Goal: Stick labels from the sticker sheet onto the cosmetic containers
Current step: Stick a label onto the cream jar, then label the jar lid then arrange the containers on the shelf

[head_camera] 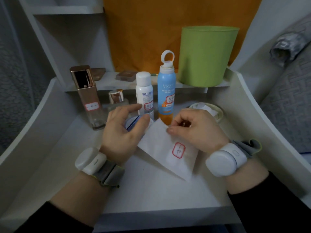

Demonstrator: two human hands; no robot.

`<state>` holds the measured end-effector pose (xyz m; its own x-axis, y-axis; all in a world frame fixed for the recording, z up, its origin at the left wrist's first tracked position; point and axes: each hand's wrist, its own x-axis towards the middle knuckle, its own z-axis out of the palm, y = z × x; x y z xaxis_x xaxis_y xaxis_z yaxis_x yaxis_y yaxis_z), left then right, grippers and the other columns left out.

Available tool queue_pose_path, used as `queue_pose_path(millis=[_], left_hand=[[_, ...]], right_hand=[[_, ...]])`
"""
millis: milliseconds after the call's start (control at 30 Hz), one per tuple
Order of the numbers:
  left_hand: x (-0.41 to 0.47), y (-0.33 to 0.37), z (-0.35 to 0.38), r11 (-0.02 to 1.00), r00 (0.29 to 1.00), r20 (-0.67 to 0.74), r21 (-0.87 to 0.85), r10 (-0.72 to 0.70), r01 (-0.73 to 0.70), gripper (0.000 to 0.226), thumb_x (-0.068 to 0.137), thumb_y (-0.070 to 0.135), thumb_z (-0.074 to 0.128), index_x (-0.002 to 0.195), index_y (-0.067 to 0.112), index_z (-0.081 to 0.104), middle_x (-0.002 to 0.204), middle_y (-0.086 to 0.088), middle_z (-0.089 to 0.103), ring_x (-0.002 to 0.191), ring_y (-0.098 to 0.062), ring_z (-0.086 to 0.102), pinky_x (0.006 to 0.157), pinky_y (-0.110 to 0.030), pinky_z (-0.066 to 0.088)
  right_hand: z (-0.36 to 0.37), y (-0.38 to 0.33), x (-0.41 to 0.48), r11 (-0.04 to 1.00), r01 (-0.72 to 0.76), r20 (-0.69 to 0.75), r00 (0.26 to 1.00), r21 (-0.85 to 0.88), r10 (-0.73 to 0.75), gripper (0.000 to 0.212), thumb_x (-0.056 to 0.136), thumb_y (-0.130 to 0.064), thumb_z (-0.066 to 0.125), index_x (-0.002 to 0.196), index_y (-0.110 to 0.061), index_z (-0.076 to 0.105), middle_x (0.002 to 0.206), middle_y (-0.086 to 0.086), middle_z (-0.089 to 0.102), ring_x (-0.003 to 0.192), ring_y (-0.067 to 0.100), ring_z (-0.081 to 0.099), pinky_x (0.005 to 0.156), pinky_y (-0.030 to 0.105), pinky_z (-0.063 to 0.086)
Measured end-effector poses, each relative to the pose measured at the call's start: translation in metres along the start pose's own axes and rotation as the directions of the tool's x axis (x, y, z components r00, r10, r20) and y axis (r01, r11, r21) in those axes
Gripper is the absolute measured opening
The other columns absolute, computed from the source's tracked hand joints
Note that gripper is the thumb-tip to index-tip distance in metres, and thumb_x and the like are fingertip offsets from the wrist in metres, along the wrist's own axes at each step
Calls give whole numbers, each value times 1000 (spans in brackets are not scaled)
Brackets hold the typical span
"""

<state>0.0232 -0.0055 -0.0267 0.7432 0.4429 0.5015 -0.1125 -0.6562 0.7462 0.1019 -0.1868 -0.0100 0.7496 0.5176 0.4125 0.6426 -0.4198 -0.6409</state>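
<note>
A white sticker sheet point(156, 147) lies tilted at the middle of the white shelf, with one red-bordered label point(178, 150) left on it. My right hand point(198, 130) pinches the sheet's upper edge with thumb and forefinger; whether a label is being lifted is hidden. My left hand point(122, 132) curls around a round blue-rimmed container point(132, 122), mostly hidden by the fingers. Behind stand a rose-gold capped bottle point(89, 98), a white bottle point(144, 91) and a blue-and-orange sunscreen spray point(166, 93), each bearing a red-bordered label. A small silver-capped glass bottle point(117, 100) shows no label.
A green bin point(207, 54) stands on the raised back ledge at the right. A glass jar of white pads point(210, 109) sits behind my right hand. Two brown compacts point(126, 75) lie on the ledge. Curved white side walls point(252, 105) bound the shelf.
</note>
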Motion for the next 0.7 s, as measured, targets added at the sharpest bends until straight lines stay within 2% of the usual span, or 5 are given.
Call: queue_pose_path(millis=[133, 300, 400, 500, 700], left_hand=[[3, 20, -9, 944, 994, -26, -316, -106, 93, 53, 75, 62, 60, 115, 29, 64, 111, 7, 68, 104, -10, 64, 94, -37, 53], [8, 50, 0, 770, 946, 247, -556, -208, 314, 66, 60, 37, 81, 121, 25, 59, 106, 4, 69, 90, -10, 70, 70, -26, 58], [5, 51, 11, 696, 900, 368, -583, -234, 419, 44, 64, 24, 78, 107, 18, 66, 101, -1, 72, 92, -20, 71, 71, -32, 60], [5, 49, 19, 698, 917, 319, -600, -238, 390, 14, 75, 19, 72, 88, 19, 68, 88, 3, 73, 84, -15, 71, 66, -29, 57], [2, 51, 12, 451, 889, 439, -772, -130, 448, 46, 70, 24, 68, 116, 19, 61, 109, -4, 72, 95, -20, 71, 72, -33, 60]], right_hand=[[5, -2, -1, 994, 82, -161, 984, 68, -70, 12, 81, -23, 74, 75, -22, 63, 64, -15, 60, 63, 0, 54, 61, 10, 39], [3, -6, -3, 978, 141, -371, 926, 155, -75, 12, 85, -17, 70, 79, -21, 60, 66, -23, 59, 62, -4, 53, 60, 4, 36], [3, -6, -3, 962, 145, -415, 909, 233, -36, 13, 85, -18, 69, 79, -24, 59, 73, -17, 61, 64, 0, 55, 62, 10, 41], [5, -5, -3, 944, 148, -420, 907, 294, -12, 10, 86, -18, 69, 81, -22, 61, 74, -13, 63, 66, 3, 56, 64, 18, 45], [5, -5, 0, 882, 188, -503, 862, 433, 63, 11, 87, -18, 65, 82, -27, 61, 76, -8, 65, 71, 5, 58, 67, 22, 47]])
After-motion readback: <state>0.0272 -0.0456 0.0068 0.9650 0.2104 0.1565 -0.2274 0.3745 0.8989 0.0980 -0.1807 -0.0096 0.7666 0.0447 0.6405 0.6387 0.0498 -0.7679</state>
